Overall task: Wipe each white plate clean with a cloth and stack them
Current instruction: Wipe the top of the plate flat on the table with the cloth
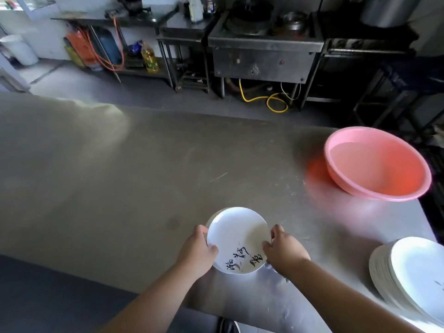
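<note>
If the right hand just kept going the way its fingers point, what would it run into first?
The right hand grips the white plate by its edge, fingers pointing leftward; it would probably meet the left hand first.

My view is dim and soft. Daylight from the far left glares across my table point(120, 176), the pink basin point(377, 164) throws a red glow beside it, and the edges bend and blur.

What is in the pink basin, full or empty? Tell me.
Partly filled: the pink basin holds clear liquid, its level line showing on the inner wall well below the rim.
</note>
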The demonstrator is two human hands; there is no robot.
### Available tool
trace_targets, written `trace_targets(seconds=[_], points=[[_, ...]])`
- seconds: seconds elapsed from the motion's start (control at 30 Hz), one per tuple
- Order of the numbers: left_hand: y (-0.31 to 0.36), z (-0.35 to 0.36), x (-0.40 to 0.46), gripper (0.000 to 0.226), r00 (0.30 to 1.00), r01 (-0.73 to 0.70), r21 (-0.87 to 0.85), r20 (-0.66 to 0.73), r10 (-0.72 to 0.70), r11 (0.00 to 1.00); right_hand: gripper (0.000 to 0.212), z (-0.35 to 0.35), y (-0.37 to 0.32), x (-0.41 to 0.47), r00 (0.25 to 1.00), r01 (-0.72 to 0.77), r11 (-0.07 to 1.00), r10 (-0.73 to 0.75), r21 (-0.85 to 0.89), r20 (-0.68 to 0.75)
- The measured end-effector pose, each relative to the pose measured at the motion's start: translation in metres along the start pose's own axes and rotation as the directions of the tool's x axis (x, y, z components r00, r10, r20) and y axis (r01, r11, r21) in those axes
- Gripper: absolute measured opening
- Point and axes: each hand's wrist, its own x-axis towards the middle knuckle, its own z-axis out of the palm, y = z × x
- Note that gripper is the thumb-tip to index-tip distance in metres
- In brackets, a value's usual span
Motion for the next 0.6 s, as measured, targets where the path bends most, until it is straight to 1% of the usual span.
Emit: trace_targets(seconds=[0.13,0.23,0.3,0.4,0.47,0.6], points=[[0.016,0.010,-0.008,0.029,0.995,-0.094,-0.064,0.027,0.096,0.994,0.013,-0.014,0.026,-0.022,0.999,-0.020,0.989,0.025,0.148,-0.031],[0.029,0.028,-0.019,0.026,0.980,-0.173,-0.052,0.088,0.177,0.984,0.016,-0.024,0.058,-0.039,0.996,-0.041,0.978,0.056,0.206,-0.069],[0.038,0.046,-0.030,0.025,0.975,-0.200,-0.041,0.094,0.203,0.979,0.016,-0.028,0.081,-0.049,0.993,-0.070,0.973,0.088,0.218,-0.075],[0.053,0.077,-0.047,0.024,0.976,-0.209,-0.016,0.060,0.209,0.978,0.017,-0.028,0.115,-0.061,0.988,-0.126,0.966,0.143,0.226,-0.059],[0.062,0.097,-0.057,0.024,0.971,-0.236,0.009,0.050,0.235,0.972,0.017,-0.027,0.136,-0.068,0.983,-0.160,0.962,0.174,0.219,-0.050],[0.074,0.129,-0.069,0.024,0.960,-0.274,0.006,0.066,0.273,0.962,0.019,-0.025,0.168,-0.073,0.971,-0.221,0.958,0.234,0.182,-0.053]])
